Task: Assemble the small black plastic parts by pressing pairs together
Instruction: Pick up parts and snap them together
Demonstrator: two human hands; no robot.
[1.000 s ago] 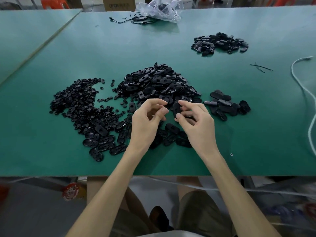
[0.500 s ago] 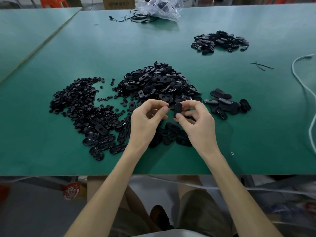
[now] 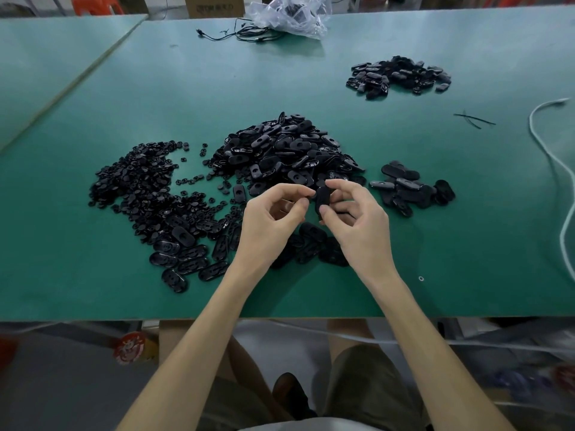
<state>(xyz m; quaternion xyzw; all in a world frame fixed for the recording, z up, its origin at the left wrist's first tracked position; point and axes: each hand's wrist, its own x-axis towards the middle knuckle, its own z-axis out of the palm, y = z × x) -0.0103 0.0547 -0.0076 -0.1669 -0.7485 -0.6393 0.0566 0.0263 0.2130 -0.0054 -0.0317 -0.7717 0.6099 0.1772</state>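
Observation:
My right hand (image 3: 357, 225) pinches a black oval plastic part (image 3: 322, 199) upright between thumb and fingertips, above the green table (image 3: 93, 275). My left hand (image 3: 269, 225) is right beside it, fingers curled, thumb and forefinger pinched together at the part's left edge; whether they hold a small piece is hidden. Behind the hands lies a big heap of oval shells (image 3: 280, 154). A spread of small round pieces (image 3: 137, 185) lies to the left. Several oval parts (image 3: 311, 247) lie under my hands.
A small group of oval parts (image 3: 410, 191) lies right of my hands, and another pile (image 3: 398, 77) sits far right at the back. A white cable (image 3: 557, 169) runs along the right edge. A clear plastic bag (image 3: 289, 14) and black wire (image 3: 236, 32) lie at the far edge.
Both hands stayed in place; my right hand turned the oval part a little more upright and my left fingertips closed in against its left edge.

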